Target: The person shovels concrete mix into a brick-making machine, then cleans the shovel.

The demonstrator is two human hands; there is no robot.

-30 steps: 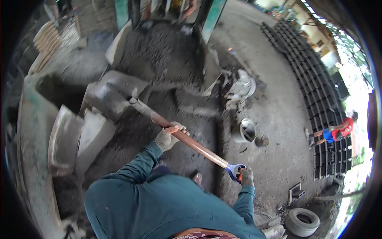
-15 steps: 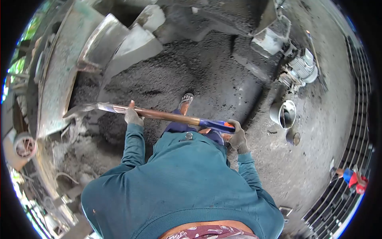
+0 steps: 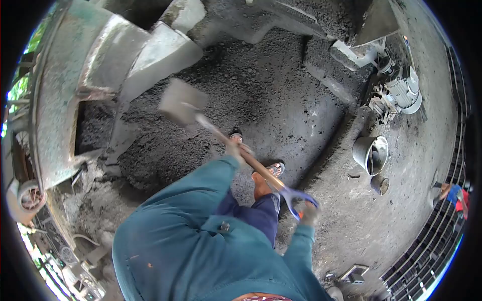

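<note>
A shovel (image 3: 261, 168) with a wooden shaft and a blue D-shaped grip slants across my front. Its square metal blade, blurred by motion, hangs to the upper left over the dark, crumbly material (image 3: 165, 150) on the floor. Gloved, my left hand (image 3: 235, 150) is wrapped round the shaft near its middle. My right hand (image 3: 307, 213), also gloved, is closed on the blue grip at the lower right end. Both gloves are somewhat smeared by motion. My sandalled feet stand just beyond and below the shaft.
A metal bucket (image 3: 370, 153) and a small can (image 3: 380, 185) stand at right, below an electric motor (image 3: 403, 95). Metal chutes (image 3: 113, 50) rise at upper left. A low ledge (image 3: 329, 145) edges the pit floor. Another person (image 3: 456, 197) is at far right by a rack.
The shovel has swung from nearly level to a slant, its blade now away from the left chute and facing up. Both my hands moved with it, and my body turned.
</note>
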